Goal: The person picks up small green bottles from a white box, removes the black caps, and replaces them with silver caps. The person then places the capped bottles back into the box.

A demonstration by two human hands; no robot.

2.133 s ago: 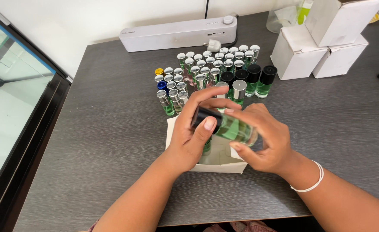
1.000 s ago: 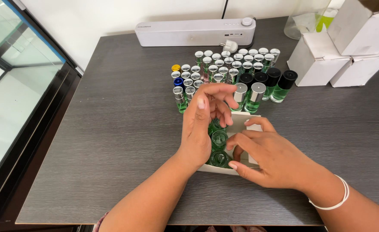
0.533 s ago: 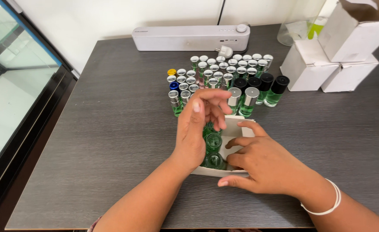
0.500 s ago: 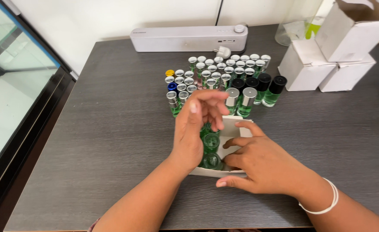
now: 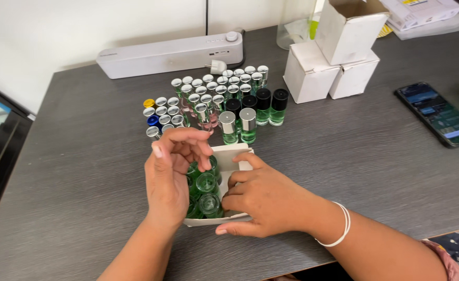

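Both hands work at a small white box (image 5: 224, 156) near the bench (image 5: 84, 208) edge: left hand (image 5: 173, 174) has its grip curled over green bottles (image 5: 207, 183) inside, apparently seating one; right hand (image 5: 263, 200) steadies the wall, grip flat, holding nothing. Judged mid-packing; another bottle from the capped cluster (image 5: 224, 99) behind would need picking.

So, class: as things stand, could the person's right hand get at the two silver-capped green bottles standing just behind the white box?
Probably yes. The right hand rests on the white box, and the two silver-capped green bottles stand upright just beyond its far edge, with nothing in between.
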